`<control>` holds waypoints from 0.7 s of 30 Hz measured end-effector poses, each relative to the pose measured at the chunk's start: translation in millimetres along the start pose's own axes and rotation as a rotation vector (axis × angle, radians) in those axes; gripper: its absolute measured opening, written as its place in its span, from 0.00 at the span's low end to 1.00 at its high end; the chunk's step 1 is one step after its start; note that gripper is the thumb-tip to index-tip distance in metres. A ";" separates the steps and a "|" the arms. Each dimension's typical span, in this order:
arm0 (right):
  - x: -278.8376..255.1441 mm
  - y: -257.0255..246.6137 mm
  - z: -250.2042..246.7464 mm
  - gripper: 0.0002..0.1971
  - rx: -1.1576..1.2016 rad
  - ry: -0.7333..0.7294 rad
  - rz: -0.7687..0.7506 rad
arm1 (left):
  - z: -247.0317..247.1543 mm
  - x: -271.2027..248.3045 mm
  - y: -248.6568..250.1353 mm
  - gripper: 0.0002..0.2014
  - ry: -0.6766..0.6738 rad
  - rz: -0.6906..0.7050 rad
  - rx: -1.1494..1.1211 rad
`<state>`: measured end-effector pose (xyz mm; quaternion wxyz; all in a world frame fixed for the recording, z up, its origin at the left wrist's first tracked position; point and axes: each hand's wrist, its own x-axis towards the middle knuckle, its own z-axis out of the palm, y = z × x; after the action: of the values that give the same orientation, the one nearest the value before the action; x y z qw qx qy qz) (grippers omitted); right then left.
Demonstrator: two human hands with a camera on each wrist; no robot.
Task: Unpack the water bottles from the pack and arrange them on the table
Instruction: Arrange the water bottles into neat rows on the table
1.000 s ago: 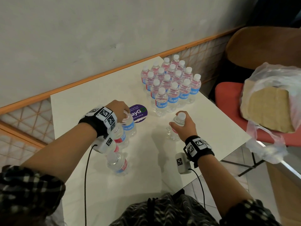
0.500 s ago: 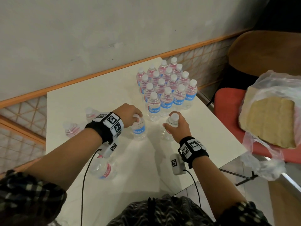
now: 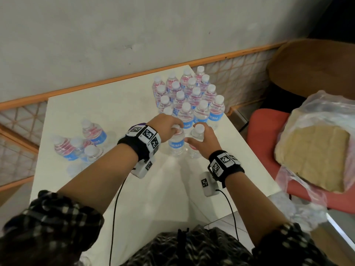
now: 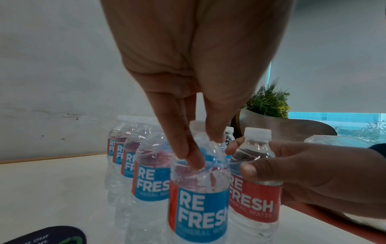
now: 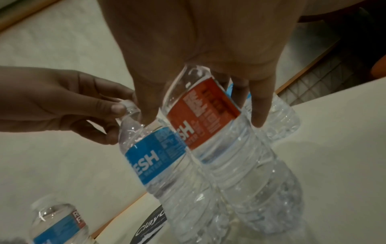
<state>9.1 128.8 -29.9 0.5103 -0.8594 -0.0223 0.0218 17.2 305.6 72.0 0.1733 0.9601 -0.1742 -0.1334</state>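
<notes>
Several small water bottles (image 3: 192,96) with white caps stand in a tight block at the far right of the white table (image 3: 119,104). Just in front of that block my left hand (image 3: 169,125) grips the neck of an upright blue-label bottle (image 3: 175,145) from above. In the left wrist view its fingers (image 4: 188,156) pinch the bottle's shoulder (image 4: 200,206). My right hand (image 3: 203,140) holds a red-label bottle (image 3: 198,129) right beside it, seen closer as the red-label bottle (image 5: 204,115). The two bottles touch side by side.
Several loose bottles (image 3: 80,144) stand at the table's left. A dark round sticker (image 4: 48,236) lies on the table near my left wrist. Right of the table are a red chair (image 3: 267,129) and a plastic bag with a beige block (image 3: 317,156). A wall runs behind.
Both hands have moved away from me toward the block of bottles, each carrying its bottle. The two bottles have come together side by side.
</notes>
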 end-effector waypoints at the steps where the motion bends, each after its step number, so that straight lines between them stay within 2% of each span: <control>1: 1.4 2.3 -2.4 0.34 -0.013 -0.021 0.017 | 1.9 2.0 0.6 0.15 0.012 0.001 -0.006; 4: -3.5 20.4 -4.6 0.47 -0.004 -0.041 0.121 | 8.4 4.6 0.7 0.15 0.040 0.016 -0.019; 5: -9.1 26.3 -4.1 0.49 0.013 -0.055 0.161 | 10.1 4.7 0.1 0.16 0.046 0.021 -0.020; 10: -23.5 41.1 5.1 0.42 0.117 -0.053 0.236 | 12.2 4.1 -3.1 0.16 0.060 0.029 -0.034; 12: -20.5 39.4 11.9 0.43 0.084 -0.025 0.226 | 14.2 4.6 -4.6 0.16 0.049 0.028 0.002; 15: -18.1 36.4 20.2 0.43 -0.092 -0.028 0.214 | 14.4 4.2 -8.2 0.17 0.046 0.006 0.058; 17: -17.0 31.8 22.8 0.41 -0.170 -0.021 0.227 | 14.6 0.8 -12.1 0.22 0.067 -0.025 0.004; 19: -16.1 29.8 25.0 0.42 -0.138 0.024 0.255 | 18.8 -4.2 -17.8 0.29 0.105 -0.056 -0.132; 21: -15.8 32.6 26.4 0.43 -0.116 -0.005 0.269 | 28.3 -7.5 -25.0 0.35 0.101 -0.125 -0.242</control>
<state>-7.7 135.3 -71.0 0.4524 -0.8825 0.0907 0.0909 8.7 322.4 38.4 0.2875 0.9467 -0.0876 -0.1155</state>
